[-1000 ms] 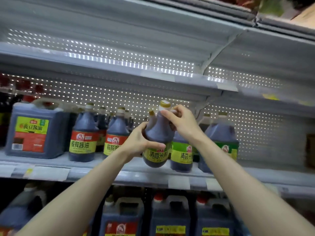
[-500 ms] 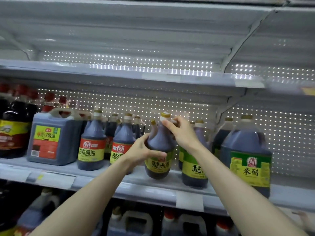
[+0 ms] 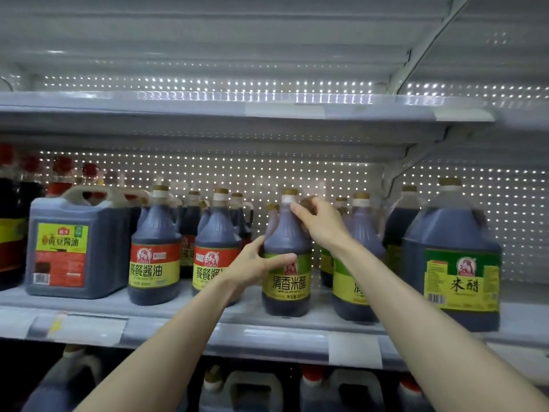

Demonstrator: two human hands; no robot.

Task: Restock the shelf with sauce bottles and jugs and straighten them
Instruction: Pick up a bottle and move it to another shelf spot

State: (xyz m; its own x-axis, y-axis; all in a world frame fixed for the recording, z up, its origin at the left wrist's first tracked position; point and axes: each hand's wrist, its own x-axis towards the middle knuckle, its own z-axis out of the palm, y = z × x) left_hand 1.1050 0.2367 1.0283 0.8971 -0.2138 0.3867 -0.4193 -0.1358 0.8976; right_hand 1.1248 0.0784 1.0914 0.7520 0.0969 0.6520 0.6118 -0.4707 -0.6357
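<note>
Vinegar bottle stands on grey shelf; left hand grasps its body, right hand its neck.

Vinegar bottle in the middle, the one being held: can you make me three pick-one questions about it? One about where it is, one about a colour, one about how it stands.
1. Where is the vinegar bottle?
A. on the floor
B. on the shelf, near the front
C. in a basket

2. What colour is its label?
A. red
B. blue
C. green and yellow

3. How does it stand?
A. upright, capped
B. lying down
C. tipped and pouring

Answers: B, its base meets the shelf near the front edge; C, the label is green over yellow; A, its cap points straight up.
</note>
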